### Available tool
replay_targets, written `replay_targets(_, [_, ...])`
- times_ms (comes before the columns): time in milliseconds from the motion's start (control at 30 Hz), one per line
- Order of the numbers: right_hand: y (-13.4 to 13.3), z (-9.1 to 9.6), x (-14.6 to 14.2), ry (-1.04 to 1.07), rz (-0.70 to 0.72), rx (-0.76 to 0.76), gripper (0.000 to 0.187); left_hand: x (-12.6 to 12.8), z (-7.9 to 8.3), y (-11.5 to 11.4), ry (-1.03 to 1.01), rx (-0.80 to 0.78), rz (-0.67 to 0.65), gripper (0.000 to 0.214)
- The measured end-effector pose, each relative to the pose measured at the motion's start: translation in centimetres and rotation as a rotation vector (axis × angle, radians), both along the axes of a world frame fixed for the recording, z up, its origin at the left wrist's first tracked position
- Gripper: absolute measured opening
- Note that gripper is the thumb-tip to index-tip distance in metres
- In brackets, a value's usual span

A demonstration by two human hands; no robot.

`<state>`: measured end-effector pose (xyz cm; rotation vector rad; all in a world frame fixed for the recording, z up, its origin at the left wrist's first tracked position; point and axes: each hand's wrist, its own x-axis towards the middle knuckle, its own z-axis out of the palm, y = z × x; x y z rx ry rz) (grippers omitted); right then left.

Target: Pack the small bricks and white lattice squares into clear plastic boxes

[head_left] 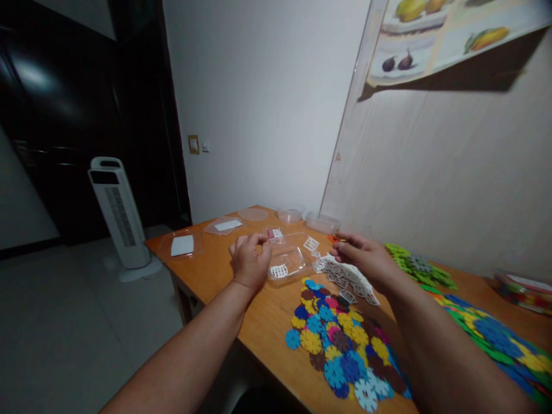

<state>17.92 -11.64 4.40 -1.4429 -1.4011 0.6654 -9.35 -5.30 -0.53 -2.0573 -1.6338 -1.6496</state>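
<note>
My left hand [250,259] is closed at the left rim of a clear plastic container [297,261]. A white lattice piece [278,271] lies inside that container. Farther right, my right hand [360,253] pinches a small orange-red piece [332,238], whose exact shape is too small to make out. Below the right hand spreads a pile of white lattice pieces [349,279]. Nearer to me lies a heap of notched plastic discs [340,339] in blue, yellow, brown and pink. Behind the container is a small card with red print [275,233].
Clear lids [253,214] and white cards [182,245] lie along the wooden table's [224,276] left side. Clear tubs [290,215] stand by the wall. Green pieces [399,259], more coloured discs [495,333] and a filled container [524,290] are at right. A tower fan [118,213] stands on the floor.
</note>
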Motion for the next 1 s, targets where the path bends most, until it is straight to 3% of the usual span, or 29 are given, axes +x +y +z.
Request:
replay_targets(67, [0.2,-0.3,0.6,-0.097,-0.093,0.013,0.042,0.0,0.0,-0.1,0.000,-0.001,0.000,0.009])
replay_targets(133, [0.6,-1.2,1.9,-0.406,-0.204,-0.019,0.033,0.0,0.1,-0.1,-0.001,0.002,-0.002,0.009])
replay_targets(233, [0.8,-2.8,3.9,-0.797,-0.259,-0.194,0.029,-0.1,0.0,-0.1,0.000,0.011,-0.006,0.010])
replay_targets(333, [0.7,-3.8,4.8,-0.939,-0.261,-0.389,0.039,-0.1,0.0,0.0,-0.002,0.010,-0.009,0.010])
replay_targets(667, [0.9,-3.4,4.6,-0.958,-0.179,-0.441,0.025,0.0,-0.1,0.2,-0.003,0.014,-0.007,0.011])
replay_targets(867, [0.6,-2.4,4.6,-1.028,-0.330,-0.375,0.026,-0.1,-0.2,0.2,0.009,0.000,0.002,0.012])
replay_targets(933, [0.4,-1.7,4.1,-0.975,-0.354,-0.322,0.025,-0.1,-0.1,0.2,0.009,-0.005,-0.001,0.011])
replay_targets(1000, [0.1,-0.8,3.0,-0.784,-0.280,-0.247,0.027,-0.1,-0.1,0.1,0.010,0.000,-0.007,0.011])
